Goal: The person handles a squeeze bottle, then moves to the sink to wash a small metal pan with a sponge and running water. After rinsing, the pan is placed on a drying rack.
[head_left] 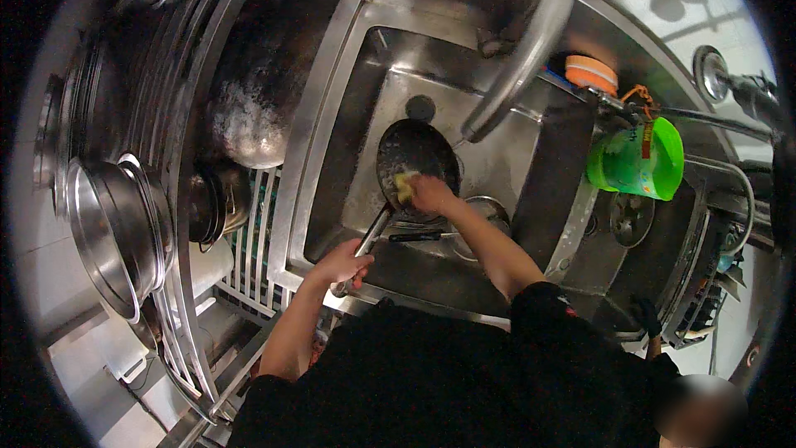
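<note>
My left hand (342, 261) grips the metal handle (375, 230) of a dark frying pan (418, 149), near its end. The pan tilts inside a stainless steel sink basin (497, 168). My right hand (432, 194) holds a yellow sponge (405, 185) against the pan's inner surface, where some wet or foamy spots show. Beneath my right forearm lie a black handle (413, 237) and a round metal pan or lid (491, 206), both partly hidden. A round drain (420, 108) sits beyond the pan.
A steel spout (522, 62) reaches over the basin. Right of it hang a green plastic jug (634, 158) and an orange scrubber (591, 73). A second basin holds a lid (633, 218); another person's gloved hand (647, 317) is near. Metal bowls (106, 236) and a wok (255, 99) stand left.
</note>
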Available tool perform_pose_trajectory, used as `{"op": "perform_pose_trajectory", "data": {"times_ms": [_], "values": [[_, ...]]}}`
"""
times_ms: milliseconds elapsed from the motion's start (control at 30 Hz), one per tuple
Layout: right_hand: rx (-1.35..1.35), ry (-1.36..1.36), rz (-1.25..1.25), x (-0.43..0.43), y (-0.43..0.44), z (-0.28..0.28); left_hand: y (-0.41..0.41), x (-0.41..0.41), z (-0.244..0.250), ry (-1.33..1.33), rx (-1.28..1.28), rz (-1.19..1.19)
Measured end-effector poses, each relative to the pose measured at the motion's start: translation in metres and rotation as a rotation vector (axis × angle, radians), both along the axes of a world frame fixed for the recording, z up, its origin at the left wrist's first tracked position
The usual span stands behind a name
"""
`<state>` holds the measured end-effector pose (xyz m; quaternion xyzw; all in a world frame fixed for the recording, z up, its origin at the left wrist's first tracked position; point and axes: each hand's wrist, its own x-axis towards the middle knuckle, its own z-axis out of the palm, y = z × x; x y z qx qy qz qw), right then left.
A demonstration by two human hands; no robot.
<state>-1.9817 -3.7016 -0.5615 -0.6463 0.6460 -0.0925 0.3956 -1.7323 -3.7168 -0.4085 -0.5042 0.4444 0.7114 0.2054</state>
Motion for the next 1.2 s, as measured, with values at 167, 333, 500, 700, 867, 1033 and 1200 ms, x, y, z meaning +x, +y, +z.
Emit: {"op": "perform_pose_trajectory", "data": {"times_ms": [167,333,500,700,867,1033,1200], "values": [[-0.032,0.438,0.0,-0.031,0.035,-0.106,-0.009,-0.005,0.007,-0.076,-0.158,-0.235],[-0.336,-0.01,-0.162,0.008,-0.016,-0.092,-0.028,-0.005,-0.011,-0.205,-0.295,-0.525],[-0.381,-0.159,0.203,0.029,0.002,-0.077,-0.034,0.0,-0.015,-0.434,-0.67,-0.86],[-0.065,0.216,0.265,-0.043,0.022,-0.14,-0.028,0.012,-0.033,-0.357,-0.868,-0.897],[-0.155,0.114,0.29,0.012,-0.051,-0.084,-0.023,0.004,-0.027,-0.394,-0.827,-0.875],[-0.08,-0.188,0.591,0.01,0.007,-0.049,-0.026,0.009,-0.031,-0.445,-0.834,-0.836],[0.243,-0.347,0.438,0.025,-0.019,0.002,-0.021,0.013,-0.036,-0.406,-0.879,-0.81]]}}
